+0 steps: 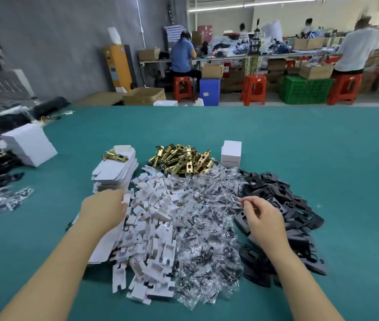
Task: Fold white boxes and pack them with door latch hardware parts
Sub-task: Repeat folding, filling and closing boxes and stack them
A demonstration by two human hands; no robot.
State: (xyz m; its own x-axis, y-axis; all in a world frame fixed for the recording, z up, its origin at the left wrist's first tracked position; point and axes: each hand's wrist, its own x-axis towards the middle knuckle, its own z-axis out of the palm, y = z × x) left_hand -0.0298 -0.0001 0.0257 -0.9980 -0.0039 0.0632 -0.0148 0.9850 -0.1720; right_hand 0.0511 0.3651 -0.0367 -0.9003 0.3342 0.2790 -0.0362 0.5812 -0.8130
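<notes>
Green worktop point(299, 140) carries the brass latches point(181, 161), and all other heaps lie near them. In front, the right hand point(262, 218) pinches a clear hardware bag point(230, 200). Left of them, the left hand point(103, 209) reaches the flat white boxes point(114, 167); its fingers are hidden, I cannot tell.

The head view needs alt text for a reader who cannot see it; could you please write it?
Over a green table, the right hand pinches a clear bag from the bag pile, while the left hand reaches into white card inserts. Behind lie flat box blanks, brass latches, black plates and a folded white box.
</notes>
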